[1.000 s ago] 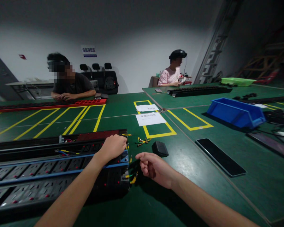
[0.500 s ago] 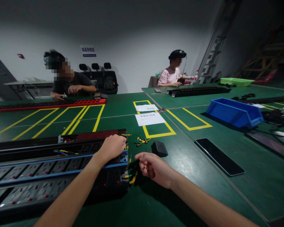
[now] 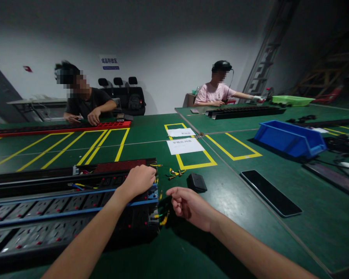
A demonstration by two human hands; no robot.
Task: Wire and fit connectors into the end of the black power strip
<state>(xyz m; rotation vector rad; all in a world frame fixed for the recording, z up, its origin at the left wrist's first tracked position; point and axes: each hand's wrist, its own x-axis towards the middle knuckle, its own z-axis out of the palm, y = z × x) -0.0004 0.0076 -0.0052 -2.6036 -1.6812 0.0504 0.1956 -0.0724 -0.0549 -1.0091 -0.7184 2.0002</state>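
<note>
Several long power strips lie side by side at the left, among them a blue-edged power strip [image 3: 55, 205] and a black power strip [image 3: 50, 231] nearer me. My left hand [image 3: 140, 180] is closed over the right end of the strips, its fingertips hidden behind the knuckles. Short wires with yellow terminals [image 3: 163, 221] stick out of the strip ends. Just right of these ends is my right hand [image 3: 189, 205], its fingers curled and the index finger pointing toward the strips. Whatever its fingertips hold is too small to make out.
Loose yellow-green wires [image 3: 174, 174] and a small black block [image 3: 197, 182] lie beyond my right hand. Further right are a phone [image 3: 271, 193] and a blue bin [image 3: 289, 139]. Paper labels [image 3: 185, 146] lie ahead. Two co-workers sit across the table.
My hands have barely moved. The co-worker at the right has stretched an arm toward the green tray, and the one at the left has lowered a hand to the red strip.
</note>
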